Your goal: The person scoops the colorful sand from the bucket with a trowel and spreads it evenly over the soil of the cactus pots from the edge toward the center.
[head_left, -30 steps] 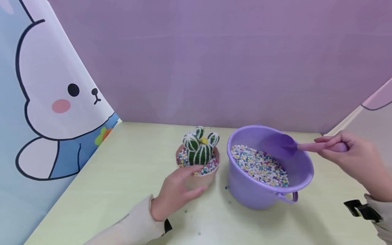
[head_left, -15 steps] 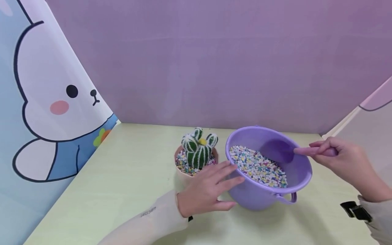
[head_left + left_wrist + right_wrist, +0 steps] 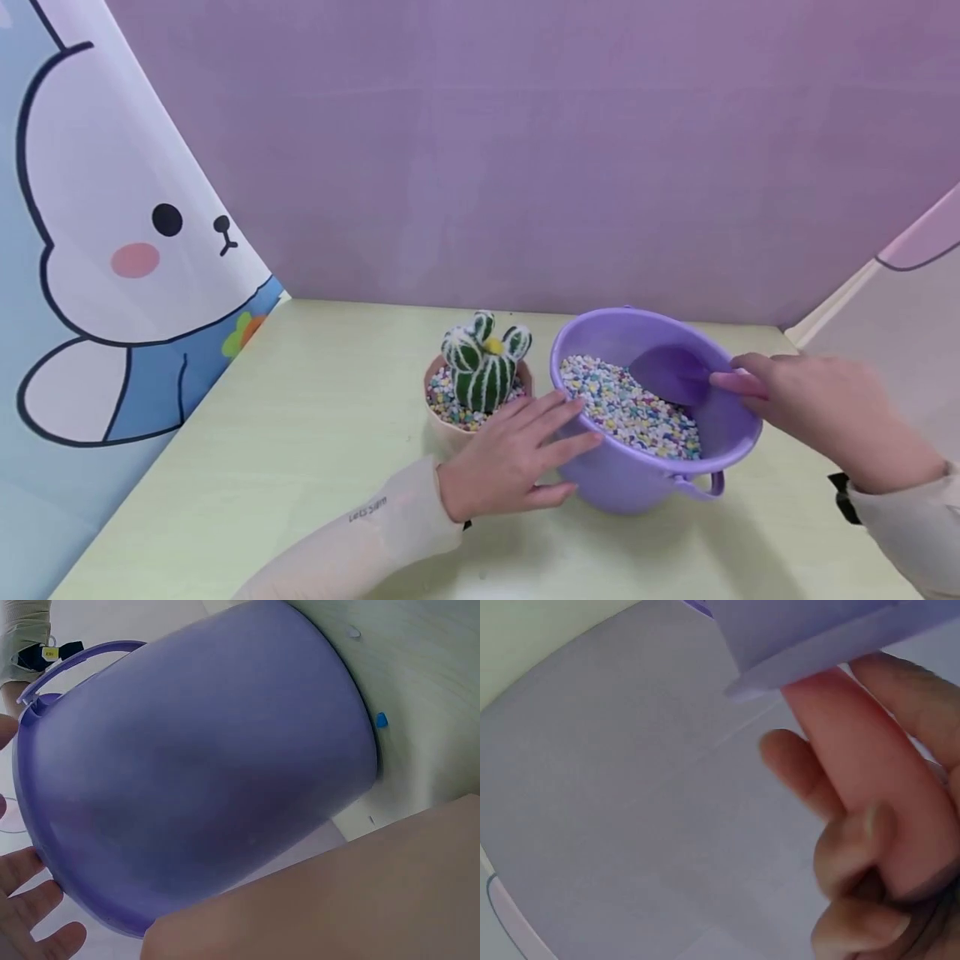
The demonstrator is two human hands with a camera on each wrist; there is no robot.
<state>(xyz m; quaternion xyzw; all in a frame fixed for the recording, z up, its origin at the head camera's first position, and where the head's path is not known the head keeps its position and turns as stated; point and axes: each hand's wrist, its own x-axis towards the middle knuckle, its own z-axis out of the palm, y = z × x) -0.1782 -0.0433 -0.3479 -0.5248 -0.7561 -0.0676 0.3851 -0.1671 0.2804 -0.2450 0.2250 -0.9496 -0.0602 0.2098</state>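
A purple bucket (image 3: 630,479) holds multicoloured pebbles (image 3: 637,408). My left hand (image 3: 510,462) has its fingers spread, and the fingertips touch the bucket's near-left rim. My right hand (image 3: 832,408) grips the pink handle (image 3: 738,383) of a toy shovel, also close up in the right wrist view. The shovel's purple scoop (image 3: 671,375) is inside the bucket, against the far-right wall by the pebbles. Left of the bucket stands a cactus (image 3: 486,379) in a peach pot (image 3: 448,433), partly behind my left hand. In the left wrist view the bucket's side (image 3: 202,765) fills the middle.
A pale yellow-green table (image 3: 337,392) carries everything. A blue pebble (image 3: 382,720) lies by the bucket's base. Behind rises a purple backdrop (image 3: 480,150), with a cartoon panel (image 3: 105,208) on the left. The bucket's handle (image 3: 708,485) juts out in front.
My left hand has moved right, from the cactus pot to the bucket's rim. My right hand has shifted left and turned over, bringing the shovel's scoop lower toward the pebbles.
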